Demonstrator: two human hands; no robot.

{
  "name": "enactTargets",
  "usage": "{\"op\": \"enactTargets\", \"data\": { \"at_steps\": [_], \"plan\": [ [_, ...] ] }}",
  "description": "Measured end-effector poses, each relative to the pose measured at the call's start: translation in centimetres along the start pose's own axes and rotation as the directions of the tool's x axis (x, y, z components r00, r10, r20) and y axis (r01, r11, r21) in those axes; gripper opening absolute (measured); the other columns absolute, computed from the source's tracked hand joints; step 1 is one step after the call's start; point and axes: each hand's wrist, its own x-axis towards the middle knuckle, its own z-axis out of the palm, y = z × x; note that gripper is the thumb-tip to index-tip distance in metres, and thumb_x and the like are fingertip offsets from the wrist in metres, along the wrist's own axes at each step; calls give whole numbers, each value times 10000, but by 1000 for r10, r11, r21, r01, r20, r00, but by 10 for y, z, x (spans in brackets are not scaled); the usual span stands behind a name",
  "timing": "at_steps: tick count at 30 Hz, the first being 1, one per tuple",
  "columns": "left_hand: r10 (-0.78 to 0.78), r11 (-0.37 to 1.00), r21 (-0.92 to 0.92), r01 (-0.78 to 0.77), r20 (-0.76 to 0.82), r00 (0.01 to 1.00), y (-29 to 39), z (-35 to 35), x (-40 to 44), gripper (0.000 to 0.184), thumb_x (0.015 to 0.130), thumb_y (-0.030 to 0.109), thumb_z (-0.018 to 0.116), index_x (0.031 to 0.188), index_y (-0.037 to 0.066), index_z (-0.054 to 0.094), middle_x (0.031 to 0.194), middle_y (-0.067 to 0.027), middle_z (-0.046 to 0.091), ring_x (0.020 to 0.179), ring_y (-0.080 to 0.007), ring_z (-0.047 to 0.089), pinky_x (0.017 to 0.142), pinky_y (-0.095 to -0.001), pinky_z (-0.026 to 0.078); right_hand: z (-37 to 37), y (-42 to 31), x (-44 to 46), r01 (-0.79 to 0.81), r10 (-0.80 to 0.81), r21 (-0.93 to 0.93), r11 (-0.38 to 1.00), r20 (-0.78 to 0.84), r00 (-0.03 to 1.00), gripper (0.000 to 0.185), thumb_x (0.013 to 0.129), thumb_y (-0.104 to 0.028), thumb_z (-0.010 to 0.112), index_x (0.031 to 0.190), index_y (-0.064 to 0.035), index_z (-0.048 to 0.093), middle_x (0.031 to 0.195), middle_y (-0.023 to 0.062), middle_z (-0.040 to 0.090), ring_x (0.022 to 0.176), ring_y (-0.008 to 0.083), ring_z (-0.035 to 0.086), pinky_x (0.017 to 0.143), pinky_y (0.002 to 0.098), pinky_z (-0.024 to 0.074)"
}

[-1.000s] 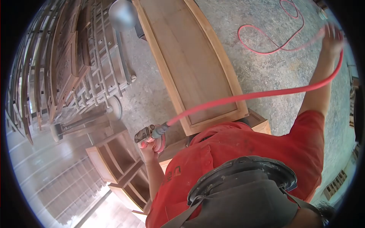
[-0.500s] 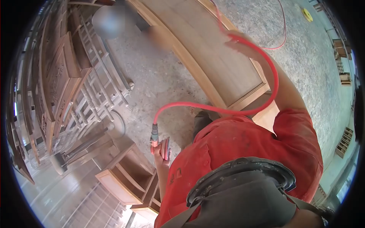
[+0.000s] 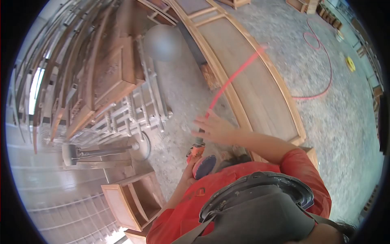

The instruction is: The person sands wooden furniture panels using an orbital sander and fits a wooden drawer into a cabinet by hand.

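Just in front of the red shirt [image 3: 239,173], the left hand [image 3: 187,175] has its grip closed round one sander [image 3: 196,151], whose dark round pad [image 3: 205,166] is clear of the framed panel [image 3: 260,77]. No wood is being sanded at this moment, and I judge the tool hooked up; how much of the panel is finished or remains does not show. One red hose [image 3: 235,76] crosses the panel; the right hand [image 3: 218,130] overlaps it, fingers extended, and I cannot tell whether that grip holds it. Farther out, I count one long panel, at least two open cases [image 3: 118,205], and one yellow ring [image 3: 350,64] on the floor [image 3: 343,134]. Racked boards [image 3: 106,79] overlap too much to count.
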Motion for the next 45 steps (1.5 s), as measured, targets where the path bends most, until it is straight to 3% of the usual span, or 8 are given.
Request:
{"op": "enactTargets", "data": {
  "at_steps": [7, 15, 17, 21, 31, 36, 41, 45],
  "plan": [
    [379, 790, 452, -414, 171, 909, 16, 115, -83, 443, 917, 484, 534, 1219, 162, 574, 1211, -148, 614, 1066, -283, 630, 735, -499, 547, 19, 48, 8, -105, 105, 14, 994, -49, 993, 235, 728, -260, 637, 941, -161, 652, 892, 37, 599, 919, 248, 583, 867, 492, 458],
    [400, 629, 243, -739, 714, 575, 75, 141, -127, 687, 882, 390, 585, 1363, -62, 395, 1344, -214, 513, 1238, -384, 491, 980, -476, 432, -70, 71, 42, -842, 55, 369, 394, 905, 422, 391, 798, -408, 735, 636, -109, 541, 543, -18, 485, 442, 131, 455, 406, 290, 325],
    [438, -714, 294, -636, 895, -78, 98, 131, -124, 772, 705, 225, 748, 1341, -54, 408, 1371, -232, 480, 1286, -441, 410, 1062, -532, 333, -91, 66, 40, -912, -20, 311, 267, 948, 317, 376, 796, -380, 744, 638, -105, 543, 543, -27, 463, 438, 97, 429, 389, 268, 304],
    [191, -960, 196, -201, 981, 42, 101, 92, -73, 852, 557, 240, 837, 1319, 142, 470, 1402, -220, 415, 1349, -504, 266, 1083, -690, 165, -99, 42, 10, -995, -317, 104, -6, 943, 100, 337, 827, -300, 726, 626, -123, 522, 516, -30, 443, 398, 40, 363, 347, 217, 220],
    [17, -922, -52, -383, 984, -175, 59, 138, -46, 306, 732, 302, 740, 1017, 238, 648, 1114, -12, 640, 1181, -335, 527, 1094, -638, 191, -143, 4, -31, -983, -211, 178, -39, 960, 182, 375, 863, -313, 693, 628, -84, 511, 510, -20, 442, 416, 75, 423, 362, 235, 307],
    [129, -822, 110, -559, 992, 6, 66, 130, -21, 431, 633, 212, 803, 1022, 147, 629, 1116, -86, 645, 1106, -330, 574, 1061, -559, 309, -186, 72, -151, -656, 551, -134, 742, 679, 485, 345, 686, -368, 747, 813, -52, 684, 744, 145, 666, 692, 338, 644, 616, 466, 490],
    [788, 194, 591, -783, 382, 483, 97, 68, 15, 436, 736, 9, 724, 1142, 1, 565, 1160, -90, 608, 1050, -208, 589, 921, -329, 481, -350, 106, -213, -843, 942, -530, -93, -321, 98, 215, 802, -299, 634, 997, -213, 659, 878, 98, 686, 824, 301, 670, 681, 452, 530],
    [877, 183, 552, -814, 282, 388, 119, 70, -7, 363, 791, 12, 660, 1143, 13, 570, 1143, -85, 609, 1057, -204, 593, 889, -316, 498, -450, 137, -281, -796, 677, -414, -441, -736, 8, 303, 855, -428, 586, 1123, -305, 655, 997, 109, 679, 909, 324, 652, 744, 451, 520]
  ]
}}
